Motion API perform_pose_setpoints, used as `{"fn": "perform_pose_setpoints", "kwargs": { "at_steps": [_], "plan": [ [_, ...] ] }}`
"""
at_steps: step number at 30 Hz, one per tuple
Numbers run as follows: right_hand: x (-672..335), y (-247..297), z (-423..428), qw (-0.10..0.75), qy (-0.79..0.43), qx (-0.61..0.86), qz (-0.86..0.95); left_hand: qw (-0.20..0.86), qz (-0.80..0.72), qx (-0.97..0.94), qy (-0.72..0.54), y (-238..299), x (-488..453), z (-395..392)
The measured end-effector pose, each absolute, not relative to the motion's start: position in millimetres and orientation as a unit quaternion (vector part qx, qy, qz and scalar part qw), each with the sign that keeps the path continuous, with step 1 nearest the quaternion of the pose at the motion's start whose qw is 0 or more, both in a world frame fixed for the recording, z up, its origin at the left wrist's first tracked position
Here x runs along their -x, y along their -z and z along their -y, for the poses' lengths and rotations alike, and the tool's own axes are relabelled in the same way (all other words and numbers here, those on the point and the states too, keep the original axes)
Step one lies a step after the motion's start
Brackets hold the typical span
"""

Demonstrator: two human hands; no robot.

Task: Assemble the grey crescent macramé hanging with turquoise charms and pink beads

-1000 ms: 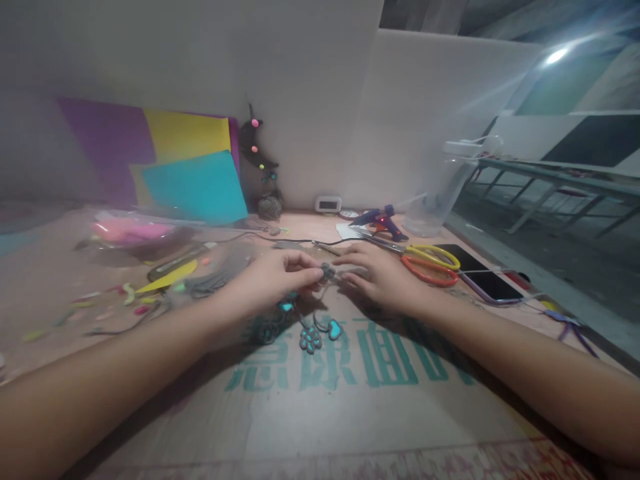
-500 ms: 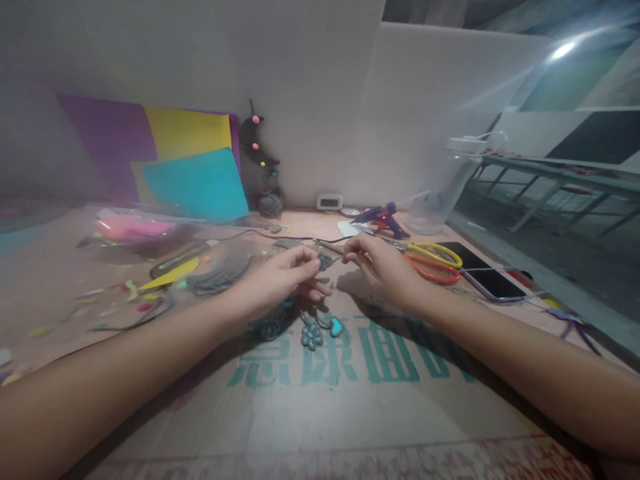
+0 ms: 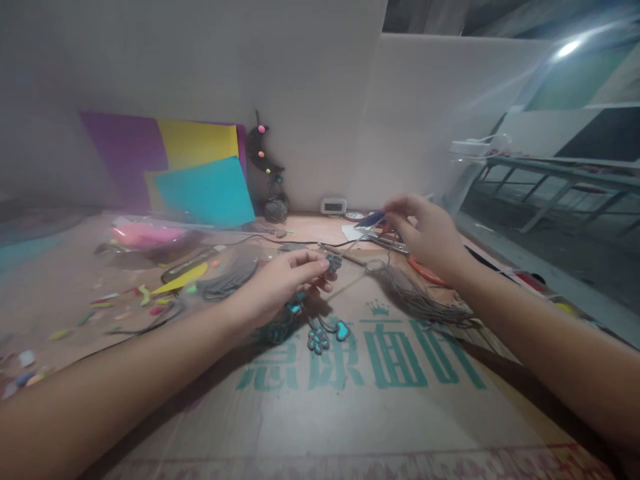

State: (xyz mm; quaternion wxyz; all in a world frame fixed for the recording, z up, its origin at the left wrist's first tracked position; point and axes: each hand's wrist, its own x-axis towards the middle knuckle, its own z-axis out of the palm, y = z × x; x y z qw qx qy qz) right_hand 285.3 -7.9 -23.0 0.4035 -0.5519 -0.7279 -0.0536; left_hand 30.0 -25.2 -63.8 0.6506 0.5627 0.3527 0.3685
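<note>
L hand (image 3: pixel 293 275) pinching small grey piece (image 3: pixel 335 262) btwn thumb + index, held abt center above table (image 3: pixel 325 420), lower fingers curled under it. R hand (image 3: pixel 427 233) up + well apart to the right, thumb/index pressed together, looks like on a strand of cord (image 3: pixel 425 305); tips blurred, just beside glue gun (image 3: pixel 371 219) in view. Room: widest open stretch is near side btwn forearms, over the green print; front has just paw charm (image 3: pixel 319 341) + heart charm (image 3: pixel 342 331) below L hand, cords running up to it. Far side capped by white board (image 3: pixel 320 100), w/ clock (image 3: pixel 333 207) at its foot. R side tight: cord pile + scissors (image 3: pixel 425 270) under R hand/forearm, table edge past that. L side: scraps (image 3: pixel 145 293) scattered beyond L forearm. Piece orientation: gripped at its left side, free end pts right, twd R hand side. Roughly roundish + lumpy, so can't call a long axis. Stick (image 3: pixel 353 258) lies just behind/right of it, running down-right.
</note>
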Motion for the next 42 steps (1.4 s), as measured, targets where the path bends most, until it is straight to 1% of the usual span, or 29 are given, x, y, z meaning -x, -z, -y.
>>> {"fn": "perform_pose_setpoints", "kwargs": {
  "at_steps": [3, 7, 9, 10, 12, 14, 15, 17, 19, 22, 24, 26, 28, 29, 31, 33, 38, 42],
  "plan": [
    [-290.9, 23.5, 4.0, 0.398, 0.053, 0.566, 0.720, 0.631, -0.359, -0.579, -0.372, 61.8, -29.2, 24.8],
    [-288.7, 21.8, 5.7, 0.341, 0.028, 0.569, 0.748, 0.614, -0.372, -0.589, -0.372, 60.5, -28.0, 23.2],
    [-281.4, 20.6, 11.2, 0.336, -0.003, 0.552, 0.763, 0.616, -0.375, -0.587, -0.367, 60.0, -27.7, 23.5],
    [-275.9, 20.9, 15.4, 0.350, -0.042, 0.538, 0.766, 0.615, -0.377, -0.589, -0.364, 59.9, -27.7, 24.1],
    [-261.4, 24.2, 26.1, 0.386, -0.179, 0.495, 0.758, 0.608, -0.379, -0.598, -0.360, 60.2, -27.8, 25.9],
    [-245.2, 31.3, 37.4, 0.383, -0.351, 0.430, 0.738, 0.598, -0.375, -0.611, -0.359, 61.1, -28.1, 27.8],
    [-237.9, 35.7, 42.3, 0.376, -0.412, 0.402, 0.727, 0.595, -0.370, -0.616, -0.359, 61.7, -28.2, 28.6],
    [-227.4, 43.7, 48.3, 0.356, -0.464, 0.380, 0.717, 0.590, -0.361, -0.627, -0.360, 62.9, -28.4, 30.1],
    [-225.2, 47.7, 48.4, 0.344, -0.431, 0.401, 0.731, 0.579, -0.358, -0.637, -0.362, 63.4, -28.4, 31.4],
    [-237.1, 44.1, 39.5, 0.319, -0.298, 0.469, 0.768, 0.569, -0.375, -0.628, -0.376, 63.5, -28.2, 32.3],
    [-250.7, 38.0, 32.0, 0.261, -0.221, 0.499, 0.796, 0.576, -0.385, -0.610, -0.385, 64.1, -28.0, 31.9],
    [-263.5, 31.5, 26.8, 0.179, -0.177, 0.498, 0.830, 0.584, -0.384, -0.600, -0.390, 65.5, -28.0, 30.9],
    [-270.9, 25.4, 26.0, 0.135, -0.141, 0.491, 0.849, 0.585, -0.378, -0.598, -0.397, 67.2, -28.3, 30.1],
    [-271.8, 22.4, 27.6, 0.140, -0.125, 0.492, 0.850, 0.584, -0.377, -0.597, -0.401, 67.9, -28.5, 30.1],
    [-267.6, 17.1, 33.8, 0.188, -0.104, 0.500, 0.839, 0.578, -0.380, -0.597, -0.407, 68.5, -29.5, 31.4],
    [-257.9, 14.8, 42.4, 0.239, -0.121, 0.503, 0.822, 0.565, -0.385, -0.597, -0.419, 67.7, -31.0, 34.6],
    [-234.1, 26.8, 57.0, 0.324, -0.218, 0.482, 0.785, 0.535, -0.400, -0.610, -0.426, 64.5, -35.3, 45.0],
    [-232.2, 35.7, 53.5, 0.373, -0.334, 0.464, 0.731, 0.525, -0.393, -0.640, -0.400, 64.2, -36.0, 45.6]
  ]
}}
